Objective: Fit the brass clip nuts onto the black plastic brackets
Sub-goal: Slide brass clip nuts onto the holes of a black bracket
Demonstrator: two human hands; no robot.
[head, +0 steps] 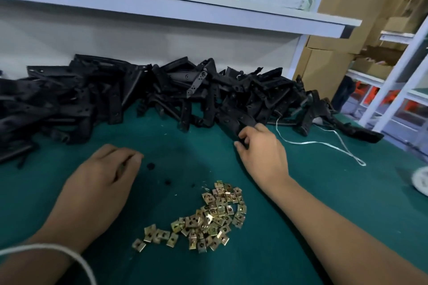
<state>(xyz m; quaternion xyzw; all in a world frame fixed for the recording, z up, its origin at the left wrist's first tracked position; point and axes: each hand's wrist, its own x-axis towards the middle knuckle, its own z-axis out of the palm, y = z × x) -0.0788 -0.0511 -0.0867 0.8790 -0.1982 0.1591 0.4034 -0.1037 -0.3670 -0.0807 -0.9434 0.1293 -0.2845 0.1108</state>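
Note:
A long heap of black plastic brackets [143, 90] lies along the back of the green table. Several brass clip nuts [208, 217] lie loose in a pile near the front middle. My right hand [261, 146] reaches to the front edge of the heap, its fingers and thumb curled round one black bracket [238, 126]. My left hand [104, 173] rests on the green mat to the left of the nuts, fingers loosely curled, holding nothing that I can see.
The green mat [301, 227] covers the table. A white string loop [335, 146] lies right of my right hand. A white object [420, 181] sits at the right edge. A white shelf [185, 7] overhangs the back; cardboard boxes [335, 48] stand at the right.

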